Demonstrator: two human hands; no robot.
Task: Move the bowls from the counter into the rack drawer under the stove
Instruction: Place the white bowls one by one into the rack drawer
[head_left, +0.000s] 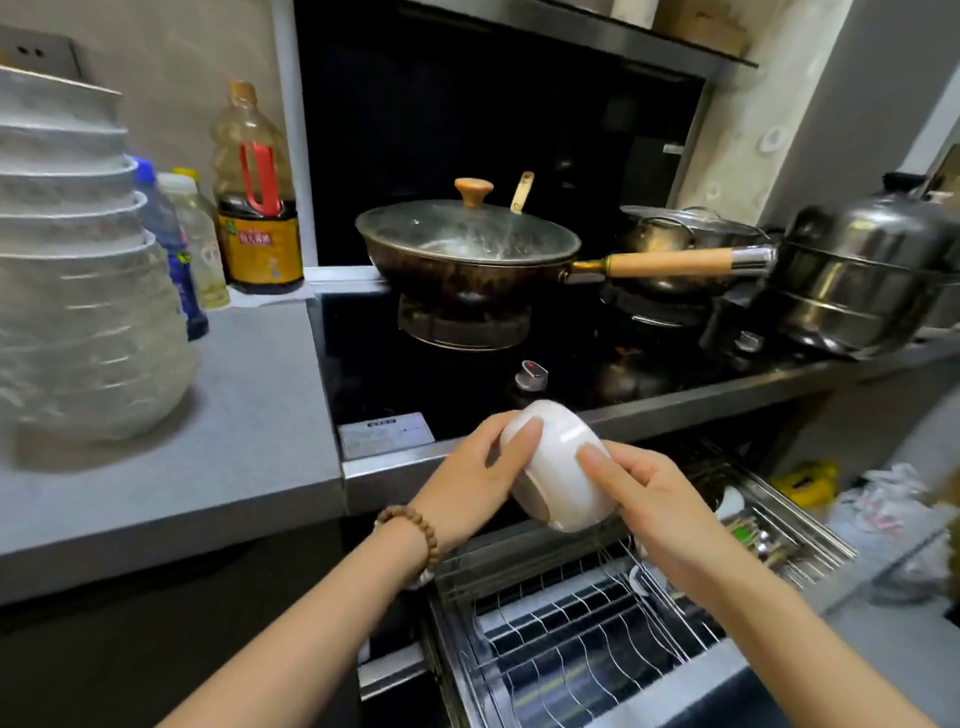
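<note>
Now both hands grasp one white bowl (558, 465), left hand (478, 478) and right hand (654, 504) on opposite sides, tilted bottom-up above the open rack drawer (561, 634). More bowls (78, 260) stand stacked on the counter (249, 441). Lowering it on edge between two wire dividers should seat it steadily.

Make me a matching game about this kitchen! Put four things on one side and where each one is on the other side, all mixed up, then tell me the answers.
Things:
1. white bowl
2. stack of bowls
3. wok with glass lid
4. steel steamer pot

Places:
A. on the grey counter, far left
B. at the far right, beside the stove
C. held in both hands above the open rack drawer
D. on the stove's left burner

Pairs: 1-C, 2-A, 3-D, 4-B. The left hand and right hand hold the bowl between them.
</note>
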